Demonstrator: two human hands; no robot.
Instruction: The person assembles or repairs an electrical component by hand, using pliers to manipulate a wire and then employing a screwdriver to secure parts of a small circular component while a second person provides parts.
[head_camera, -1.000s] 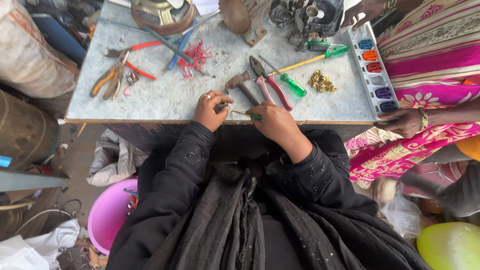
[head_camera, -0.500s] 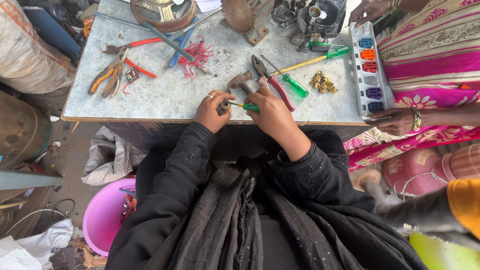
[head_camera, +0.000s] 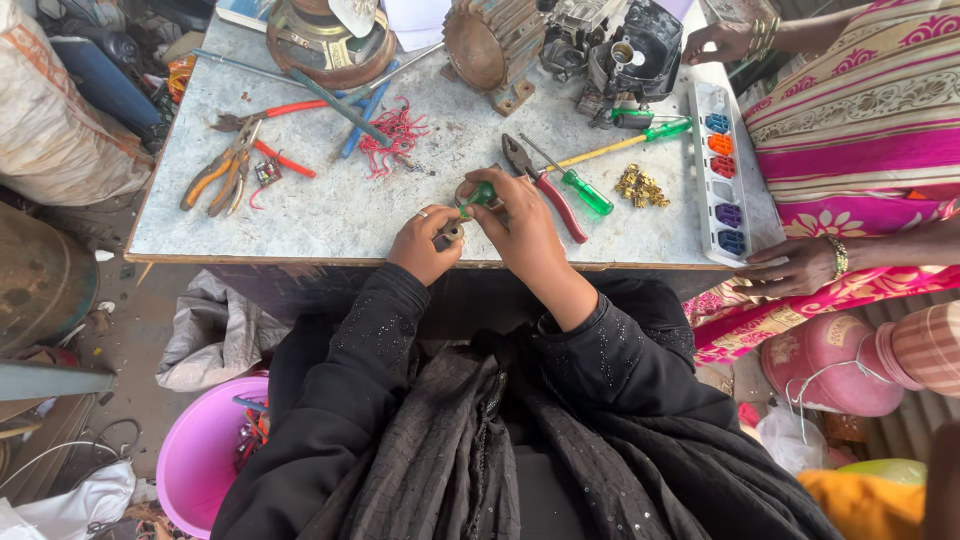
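My left hand (head_camera: 425, 245) pinches a small round metal part (head_camera: 453, 232) at the near edge of the grey worktable (head_camera: 330, 215). My right hand (head_camera: 525, 228) grips a green-handled screwdriver (head_camera: 478, 196), its tip down at that part. Both arms wear black sleeves. Just beyond my right hand lie red-handled pliers (head_camera: 545, 185), a second green screwdriver (head_camera: 585, 190) and a hammer head partly hidden by my fingers.
Orange and red pliers (head_camera: 225, 170), tangled red wire (head_camera: 395, 130), brass bits (head_camera: 640, 187), a white tray of coloured pieces (head_camera: 722, 170), motor parts (head_camera: 500, 40). Another person in a pink striped garment (head_camera: 850, 110) rests a hand (head_camera: 795, 268) on the table's right corner. A pink bucket (head_camera: 200, 460) stands below left.
My hands have shifted slightly up onto the table edge, and the screwdriver handle now stands more upright over the small part. The view has tilted a little.
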